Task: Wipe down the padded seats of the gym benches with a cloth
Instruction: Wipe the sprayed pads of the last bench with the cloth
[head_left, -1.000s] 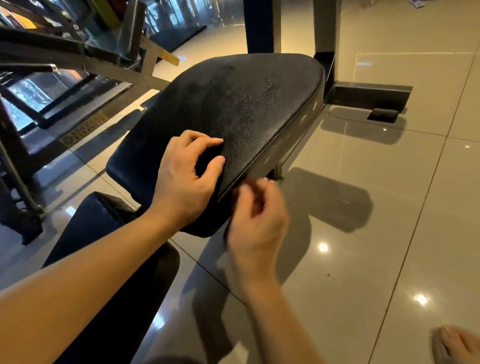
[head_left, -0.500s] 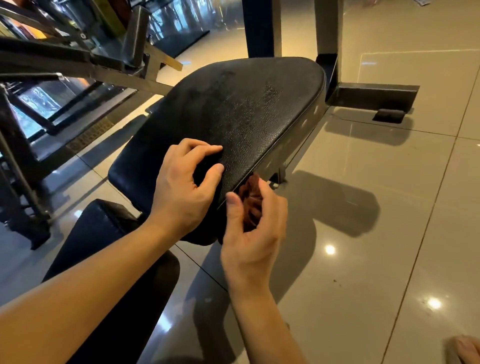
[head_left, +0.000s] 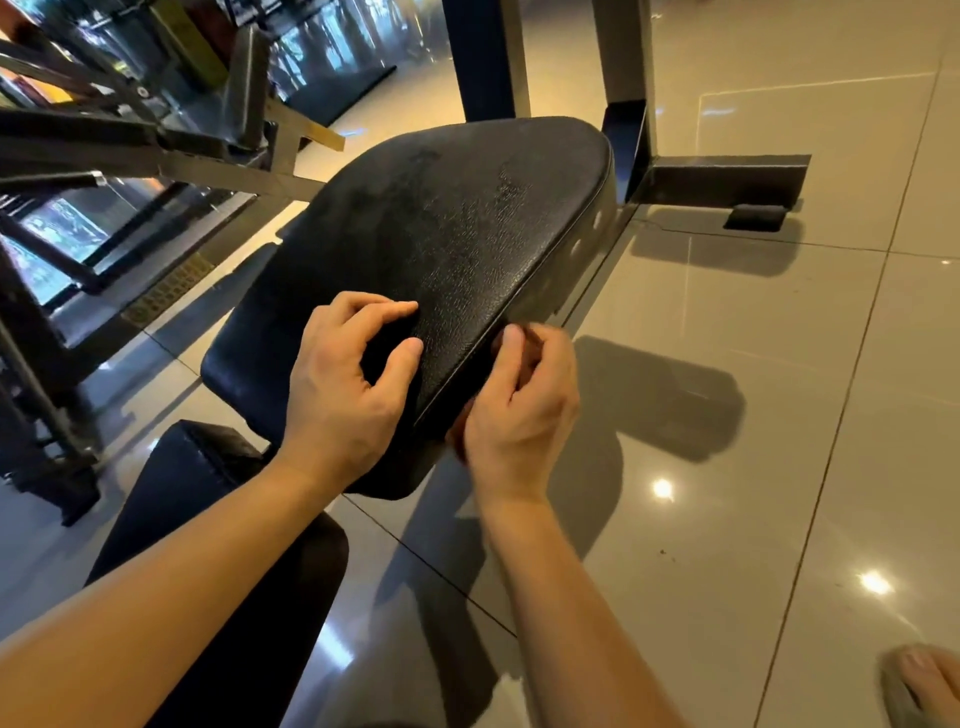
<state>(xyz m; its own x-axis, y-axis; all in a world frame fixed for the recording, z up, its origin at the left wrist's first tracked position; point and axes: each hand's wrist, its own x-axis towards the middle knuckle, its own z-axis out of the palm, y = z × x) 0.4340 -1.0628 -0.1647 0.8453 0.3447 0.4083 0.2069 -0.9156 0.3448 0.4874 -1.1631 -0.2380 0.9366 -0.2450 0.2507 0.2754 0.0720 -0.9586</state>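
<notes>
A black padded seat with a grained, scuffed top tilts up and away from me in the head view. My left hand rests on its near end, fingers loosely bent, fingertips and thumb touching the padding, holding nothing. My right hand is at the seat's right side edge, fingers curled round a small reddish-brown cloth pressed against that edge. Most of the cloth is hidden inside the hand.
A second black pad lies under my left forearm. The bench's dark steel foot and uprights stand behind the seat. Another machine's metal frame crowds the left. Glossy beige floor tiles spread to the right, with a foot at bottom right.
My right hand has slid along the seat's side edge with the cloth, its fingers closing over it. My left hand has stayed in place on the seat.
</notes>
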